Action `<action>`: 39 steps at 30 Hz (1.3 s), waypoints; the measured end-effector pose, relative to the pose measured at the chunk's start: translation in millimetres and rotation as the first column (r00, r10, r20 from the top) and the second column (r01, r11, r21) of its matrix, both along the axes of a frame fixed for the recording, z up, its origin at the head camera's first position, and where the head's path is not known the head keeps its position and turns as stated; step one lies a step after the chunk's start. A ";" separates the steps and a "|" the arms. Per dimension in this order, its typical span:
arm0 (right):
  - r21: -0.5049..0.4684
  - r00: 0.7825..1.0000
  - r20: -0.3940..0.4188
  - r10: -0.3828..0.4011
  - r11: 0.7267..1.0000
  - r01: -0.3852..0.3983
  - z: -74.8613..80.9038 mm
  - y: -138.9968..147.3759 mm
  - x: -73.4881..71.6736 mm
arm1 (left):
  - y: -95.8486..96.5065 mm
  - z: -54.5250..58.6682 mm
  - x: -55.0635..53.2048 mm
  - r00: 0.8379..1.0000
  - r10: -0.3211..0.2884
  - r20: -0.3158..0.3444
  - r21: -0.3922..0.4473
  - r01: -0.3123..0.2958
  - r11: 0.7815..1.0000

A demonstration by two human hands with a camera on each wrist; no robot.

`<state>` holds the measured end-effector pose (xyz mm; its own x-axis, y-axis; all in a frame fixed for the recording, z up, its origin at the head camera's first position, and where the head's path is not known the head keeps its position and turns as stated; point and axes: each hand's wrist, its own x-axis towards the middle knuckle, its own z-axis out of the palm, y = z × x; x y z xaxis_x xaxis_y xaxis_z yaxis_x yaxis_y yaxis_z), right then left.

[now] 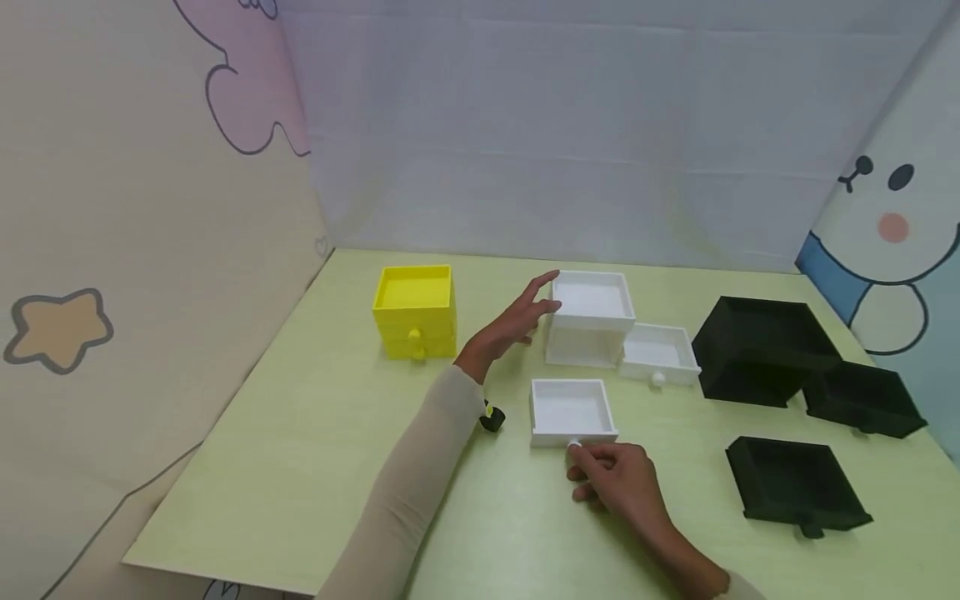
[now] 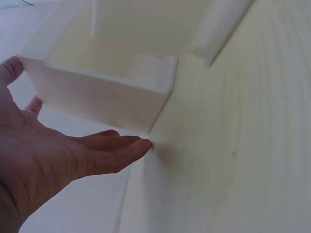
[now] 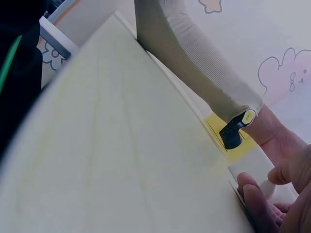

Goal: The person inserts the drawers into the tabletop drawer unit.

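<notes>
My left hand (image 1: 517, 321) is at the left side of a white drawer cabinet (image 1: 592, 320), its front opening bare of drawers. In the left wrist view, the thumb is at the edge of the cabinet (image 2: 97, 92) and the other fingers extend loosely beside its wall. In front of the cabinet, a shallow white drawer (image 1: 572, 408) lies on the table with its knob toward me. My right hand (image 1: 626, 483) pinches that small round knob (image 3: 267, 188) between thumb and fingers. The drawer holds nothing.
A second white drawer (image 1: 660, 357) lies right of the white cabinet. On the left stands a yellow cabinet (image 1: 415, 321) with its knobs facing me. A black cabinet (image 1: 765, 350) and two black drawers (image 1: 798, 479) occupy the table's right side.
</notes>
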<state>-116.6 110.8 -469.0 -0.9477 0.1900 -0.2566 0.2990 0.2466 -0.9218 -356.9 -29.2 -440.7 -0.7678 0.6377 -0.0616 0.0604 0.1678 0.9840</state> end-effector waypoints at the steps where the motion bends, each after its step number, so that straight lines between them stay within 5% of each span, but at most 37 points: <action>1: -0.012 1.000 -0.004 -0.005 1.000 0.005 -0.6 -0.3 -0.1 | 0.4 -2.2 -0.2 1.000 -0.009 0.013 0.003 0.009 1.000; 6: -0.054 1.000 0.015 -0.008 0.998 0.009 -2.7 -2.9 -1.1 | 1.0 -9.7 1.6 0.998 -0.025 0.061 0.009 0.025 1.000; 18: -0.083 0.995 0.026 -0.096 0.992 0.098 -1.0 1.6 -9.6 | 7.3 -4.8 -1.3 0.998 -0.015 0.063 0.017 0.014 1.000; 27: -0.191 0.990 -0.032 -0.138 0.973 0.129 -2.9 0.3 -17.0 | 5.5 -4.2 -5.1 0.997 0.018 0.071 0.018 -0.019 1.000; 39: -0.191 0.990 -0.052 -0.130 0.975 0.118 -2.7 -3.9 -22.0 | -1.6 -7.2 -7.7 0.997 0.039 0.073 -0.002 -0.039 0.999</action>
